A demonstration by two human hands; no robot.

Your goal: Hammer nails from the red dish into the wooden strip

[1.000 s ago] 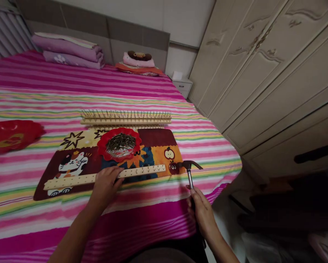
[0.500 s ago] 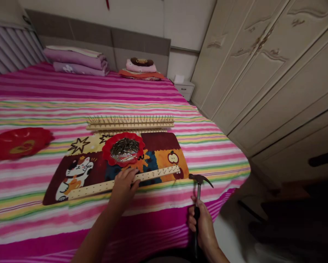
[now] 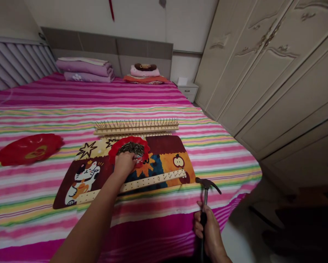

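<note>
My left hand (image 3: 125, 163) reaches over a red dish (image 3: 143, 157) filled with loose nails (image 3: 132, 147); its fingers are curled down into the pile and what they hold is hidden. My right hand (image 3: 209, 231) grips the dark handle of a claw hammer (image 3: 206, 188), head up, near the bed's edge. A long wooden strip (image 3: 142, 182) with a few nails at its right end lies on a colourful cartoon mat (image 3: 164, 160). Behind the dish lie stacked wooden strips (image 3: 136, 126) bristling with several upright nails.
Everything rests on a bed with a pink striped cover (image 3: 71, 102). Another red dish (image 3: 29, 149) lies at the left. Folded bedding (image 3: 84, 68) and pillows (image 3: 144, 72) sit at the headboard. A cream wardrobe (image 3: 276, 65) stands to the right, a small nightstand (image 3: 188, 89) beside it.
My left hand left the wooden strip and moved up onto the nail dish. The hammer stayed held in my right hand, drifting lower right as the view shifted.
</note>
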